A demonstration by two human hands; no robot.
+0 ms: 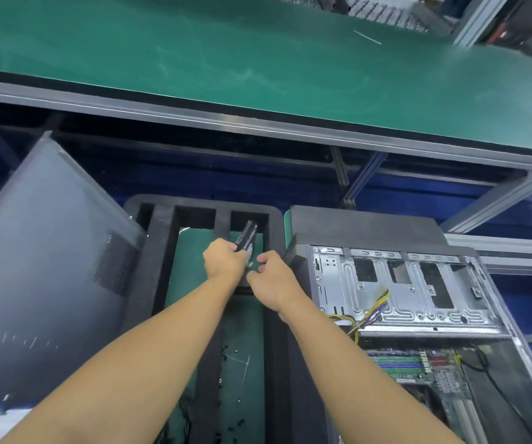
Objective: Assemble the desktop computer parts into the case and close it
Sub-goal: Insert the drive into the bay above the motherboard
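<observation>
Both bare forearms reach forward over small dark screws (230,428) on the green mat. Left hand (224,262) grips a flat dark drive (248,235) above the black foam tray (159,251); right hand (272,283) curls at its near end, though I cannot tell if it holds it. Open computer case (402,283) stands right, side panel (43,267) left, and green conveyor belt (226,59) beyond.

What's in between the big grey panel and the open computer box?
A black foam tray lies between the grey panel and the computer case, in the head view.
</observation>
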